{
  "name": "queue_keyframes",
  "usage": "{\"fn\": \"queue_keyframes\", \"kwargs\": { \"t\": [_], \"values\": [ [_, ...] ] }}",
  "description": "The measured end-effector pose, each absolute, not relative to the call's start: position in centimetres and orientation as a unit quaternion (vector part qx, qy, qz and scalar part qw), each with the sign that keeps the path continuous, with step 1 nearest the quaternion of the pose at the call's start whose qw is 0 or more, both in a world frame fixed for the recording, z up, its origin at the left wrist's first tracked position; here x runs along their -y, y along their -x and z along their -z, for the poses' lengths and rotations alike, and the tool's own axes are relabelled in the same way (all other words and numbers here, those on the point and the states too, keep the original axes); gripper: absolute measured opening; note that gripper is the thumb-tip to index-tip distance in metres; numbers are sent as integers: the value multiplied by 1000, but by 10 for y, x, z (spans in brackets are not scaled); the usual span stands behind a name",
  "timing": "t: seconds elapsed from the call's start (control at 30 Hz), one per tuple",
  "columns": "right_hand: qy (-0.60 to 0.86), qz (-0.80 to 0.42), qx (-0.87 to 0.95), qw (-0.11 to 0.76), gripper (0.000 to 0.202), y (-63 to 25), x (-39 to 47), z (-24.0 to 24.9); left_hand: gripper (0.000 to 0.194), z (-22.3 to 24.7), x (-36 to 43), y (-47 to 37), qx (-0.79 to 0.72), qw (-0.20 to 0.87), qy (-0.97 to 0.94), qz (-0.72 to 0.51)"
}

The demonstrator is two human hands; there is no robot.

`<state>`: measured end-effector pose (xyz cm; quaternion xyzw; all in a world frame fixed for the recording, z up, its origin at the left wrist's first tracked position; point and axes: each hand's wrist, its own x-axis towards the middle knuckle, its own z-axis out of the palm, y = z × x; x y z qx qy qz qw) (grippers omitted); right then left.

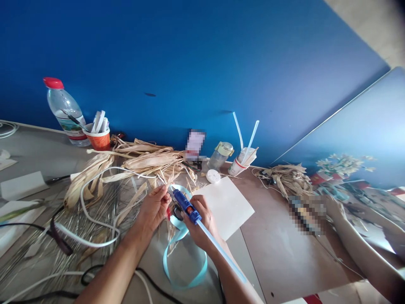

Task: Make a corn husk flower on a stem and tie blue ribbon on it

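Observation:
My right hand is wrapped round a blue glue gun, and a long translucent glue stick runs out of its back. The gun's nozzle is close to the fingertips of my left hand. Those fingers are pinched together on what looks like a strip of dried corn husk, mostly hidden by the fingers. A loop of light blue ribbon hangs and lies below the gun. Dark scissor-like handles show partly between my hands.
Husk bundles and thin wires cover the left. A bottle, an orange cup, a jar and a cup of glue sticks line the blue partition. White paper lies centrally. Another person's hand works at right.

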<state>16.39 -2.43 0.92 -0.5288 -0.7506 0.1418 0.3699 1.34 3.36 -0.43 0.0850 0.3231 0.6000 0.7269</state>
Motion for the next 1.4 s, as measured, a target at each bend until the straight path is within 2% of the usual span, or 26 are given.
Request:
{"fn": "queue_keyframes", "kwargs": {
  "t": [0.6, 0.8, 0.97, 1.4],
  "values": [
    [535, -114, 763, 344, 9, -162, 19, -3, 15, 5, -35, -14, -338, 723, -73, -598],
    [528, -123, 758, 362, 8, -162, 19, -3, 17, 9, -35, -14, -318, 728, -68, -604],
    [532, -119, 765, 344, 9, -162, 19, -3, 10, 14, -36, -14, -304, 729, -69, -610],
    [526, -118, 764, 354, 9, -161, 21, -3, 14, 13, -36, -12, -320, 729, -73, -600]
  ]
}}
